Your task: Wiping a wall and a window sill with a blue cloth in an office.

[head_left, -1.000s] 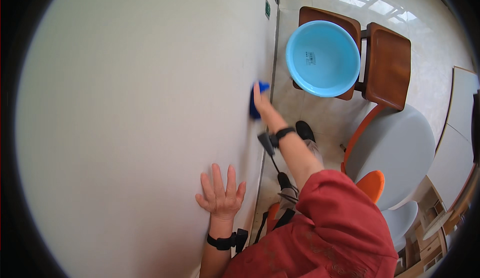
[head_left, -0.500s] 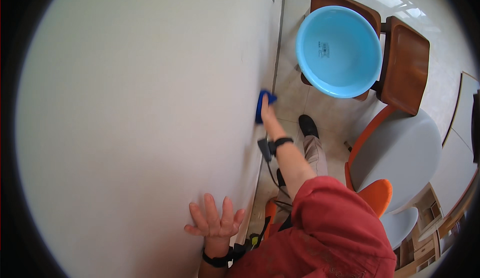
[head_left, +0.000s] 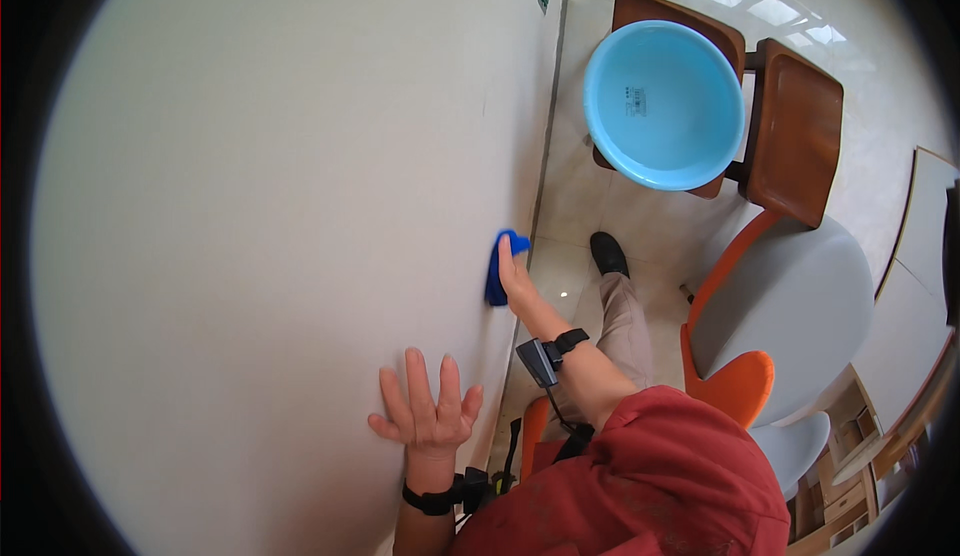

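My left hand (head_left: 425, 411) lies with spread fingers against the white wall (head_left: 250, 156), holding nothing. To its upper right, my right hand (head_left: 512, 281) grips a blue cloth (head_left: 496, 281) and holds it against the wall near the wall's base; the fingers behind the cloth are mostly hidden. Dark bands with small devices sit on both wrists, and a cable hangs from the right one.
A light blue basin (head_left: 665, 106) rests on a brown wooden chair, beside another brown chair (head_left: 795, 126). Grey and orange chairs (head_left: 780, 296) stand at the right, with white tables (head_left: 910, 306) beyond. My shoe (head_left: 608, 253) is on the tiled floor (head_left: 600, 206).
My right hand with the blue cloth has moved down in the picture, closer to me, along the wall. My left hand stays spread on the wall, slightly shifted. The view has shifted a little.
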`<state>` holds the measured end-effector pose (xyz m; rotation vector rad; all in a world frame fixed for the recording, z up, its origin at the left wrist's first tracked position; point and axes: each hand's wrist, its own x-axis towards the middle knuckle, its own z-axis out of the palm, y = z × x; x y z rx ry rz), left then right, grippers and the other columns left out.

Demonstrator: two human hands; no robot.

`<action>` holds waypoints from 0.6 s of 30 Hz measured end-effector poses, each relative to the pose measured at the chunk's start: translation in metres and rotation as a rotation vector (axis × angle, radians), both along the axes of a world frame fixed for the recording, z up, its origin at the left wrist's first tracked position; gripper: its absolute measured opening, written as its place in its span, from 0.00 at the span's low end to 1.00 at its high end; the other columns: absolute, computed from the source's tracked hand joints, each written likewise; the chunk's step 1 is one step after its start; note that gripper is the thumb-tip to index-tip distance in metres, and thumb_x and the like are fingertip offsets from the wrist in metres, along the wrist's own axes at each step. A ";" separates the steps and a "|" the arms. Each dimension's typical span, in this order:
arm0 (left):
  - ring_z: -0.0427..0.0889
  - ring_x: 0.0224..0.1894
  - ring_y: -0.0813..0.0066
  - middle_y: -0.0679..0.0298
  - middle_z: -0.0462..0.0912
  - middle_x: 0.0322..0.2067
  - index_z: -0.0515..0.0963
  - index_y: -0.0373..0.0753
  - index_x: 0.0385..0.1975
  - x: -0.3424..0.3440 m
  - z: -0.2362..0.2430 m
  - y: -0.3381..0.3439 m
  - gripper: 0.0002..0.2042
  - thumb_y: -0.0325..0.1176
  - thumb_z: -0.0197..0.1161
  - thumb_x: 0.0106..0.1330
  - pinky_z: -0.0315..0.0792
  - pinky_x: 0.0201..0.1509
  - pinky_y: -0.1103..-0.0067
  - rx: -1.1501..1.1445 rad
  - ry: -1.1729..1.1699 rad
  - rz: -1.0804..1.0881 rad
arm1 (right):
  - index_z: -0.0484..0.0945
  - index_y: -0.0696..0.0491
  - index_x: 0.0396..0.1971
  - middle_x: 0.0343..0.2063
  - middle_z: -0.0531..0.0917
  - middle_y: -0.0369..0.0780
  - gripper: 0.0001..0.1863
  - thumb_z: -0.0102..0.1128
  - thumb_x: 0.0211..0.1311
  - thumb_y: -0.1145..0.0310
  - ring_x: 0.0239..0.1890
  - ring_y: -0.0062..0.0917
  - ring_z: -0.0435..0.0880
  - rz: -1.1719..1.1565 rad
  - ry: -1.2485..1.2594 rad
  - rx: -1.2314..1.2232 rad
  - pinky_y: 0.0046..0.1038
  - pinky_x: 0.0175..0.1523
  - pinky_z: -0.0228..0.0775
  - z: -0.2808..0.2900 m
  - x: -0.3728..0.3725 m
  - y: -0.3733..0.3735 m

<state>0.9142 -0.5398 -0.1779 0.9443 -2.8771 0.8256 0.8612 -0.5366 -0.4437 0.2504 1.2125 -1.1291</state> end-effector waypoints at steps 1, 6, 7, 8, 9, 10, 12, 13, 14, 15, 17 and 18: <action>0.67 0.61 0.47 0.51 0.77 0.52 0.74 0.46 0.50 -0.001 0.001 0.001 0.21 0.50 0.41 0.70 0.30 0.72 0.58 0.006 0.000 0.015 | 0.52 0.67 0.64 0.65 0.59 0.48 0.42 0.31 0.69 0.40 0.68 0.31 0.53 0.070 0.146 -0.131 0.26 0.69 0.42 0.014 -0.023 -0.012; 0.68 0.61 0.51 0.55 0.75 0.54 0.74 0.49 0.53 -0.007 -0.001 0.001 0.21 0.50 0.40 0.70 0.30 0.72 0.59 0.011 0.031 0.038 | 0.50 0.71 0.63 0.63 0.56 0.59 0.38 0.32 0.71 0.49 0.68 0.47 0.52 -0.157 0.712 -0.559 0.35 0.70 0.42 0.077 -0.127 -0.113; 0.67 0.61 0.53 0.55 0.74 0.56 0.73 0.50 0.54 -0.007 0.000 0.001 0.21 0.51 0.40 0.70 0.30 0.72 0.60 0.018 0.008 0.052 | 0.51 0.71 0.62 0.63 0.57 0.59 0.38 0.31 0.71 0.48 0.68 0.47 0.52 -0.187 0.842 -0.576 0.35 0.70 0.41 0.103 -0.142 -0.131; 0.67 0.62 0.54 0.56 0.73 0.57 0.72 0.51 0.55 -0.007 0.000 0.001 0.21 0.51 0.40 0.70 0.30 0.72 0.60 0.028 -0.009 0.061 | 0.51 0.70 0.63 0.64 0.56 0.59 0.39 0.31 0.70 0.47 0.68 0.49 0.52 -0.211 0.911 -0.622 0.36 0.70 0.40 0.123 -0.159 -0.146; 0.67 0.62 0.54 0.56 0.73 0.57 0.72 0.51 0.55 -0.006 0.000 0.001 0.21 0.51 0.40 0.70 0.30 0.72 0.60 0.015 0.000 0.057 | 0.51 0.69 0.63 0.64 0.56 0.58 0.40 0.32 0.69 0.45 0.68 0.48 0.51 -0.248 0.864 -0.707 0.37 0.70 0.40 0.142 -0.171 -0.157; 0.65 0.63 0.52 0.54 0.71 0.58 0.71 0.50 0.56 -0.004 0.000 0.002 0.22 0.52 0.42 0.69 0.31 0.72 0.59 0.028 -0.002 0.058 | 0.51 0.67 0.64 0.65 0.56 0.56 0.41 0.34 0.68 0.44 0.68 0.48 0.49 -0.190 0.949 -0.691 0.38 0.70 0.39 0.167 -0.176 -0.159; 0.63 0.64 0.50 0.52 0.70 0.59 0.70 0.50 0.57 -0.001 -0.003 0.003 0.22 0.52 0.43 0.69 0.33 0.71 0.59 0.033 0.009 0.054 | 0.49 0.66 0.65 0.66 0.54 0.53 0.41 0.38 0.67 0.44 0.69 0.47 0.47 -0.203 1.023 -0.909 0.39 0.71 0.38 0.201 -0.171 -0.152; 0.61 0.65 0.48 0.50 0.66 0.61 0.68 0.49 0.59 0.004 -0.005 0.004 0.23 0.51 0.45 0.68 0.37 0.70 0.57 0.076 0.075 0.036 | 0.48 0.65 0.66 0.67 0.52 0.52 0.41 0.40 0.66 0.47 0.69 0.47 0.46 -0.159 1.056 -0.978 0.39 0.71 0.37 0.211 -0.162 -0.140; 0.58 0.65 0.45 0.47 0.63 0.62 0.65 0.49 0.60 0.008 -0.004 0.005 0.24 0.51 0.48 0.68 0.41 0.69 0.55 0.113 0.136 0.022 | 0.47 0.65 0.66 0.68 0.50 0.50 0.40 0.42 0.66 0.50 0.70 0.46 0.46 -0.116 1.083 -1.055 0.39 0.71 0.36 0.224 -0.150 -0.127; 0.58 0.65 0.45 0.47 0.63 0.62 0.65 0.49 0.60 0.011 -0.004 0.005 0.24 0.51 0.48 0.68 0.41 0.69 0.55 0.100 0.144 0.023 | 0.46 0.64 0.67 0.69 0.47 0.50 0.38 0.43 0.66 0.54 0.70 0.46 0.45 -0.006 1.113 -1.029 0.39 0.71 0.36 0.235 -0.146 -0.109; 0.55 0.66 0.41 0.44 0.58 0.64 0.61 0.48 0.63 0.012 -0.005 0.004 0.26 0.49 0.51 0.67 0.49 0.66 0.52 0.231 0.313 -0.070 | 0.46 0.65 0.66 0.69 0.46 0.53 0.37 0.42 0.67 0.55 0.70 0.46 0.44 0.129 0.953 -0.888 0.39 0.71 0.37 0.219 -0.132 -0.081; 0.55 0.66 0.41 0.44 0.58 0.64 0.61 0.48 0.63 0.010 -0.003 0.004 0.26 0.49 0.51 0.67 0.49 0.66 0.52 0.219 0.322 -0.074 | 0.47 0.63 0.67 0.68 0.46 0.54 0.36 0.42 0.67 0.55 0.70 0.46 0.45 0.121 0.888 -0.787 0.39 0.71 0.37 0.201 -0.121 -0.072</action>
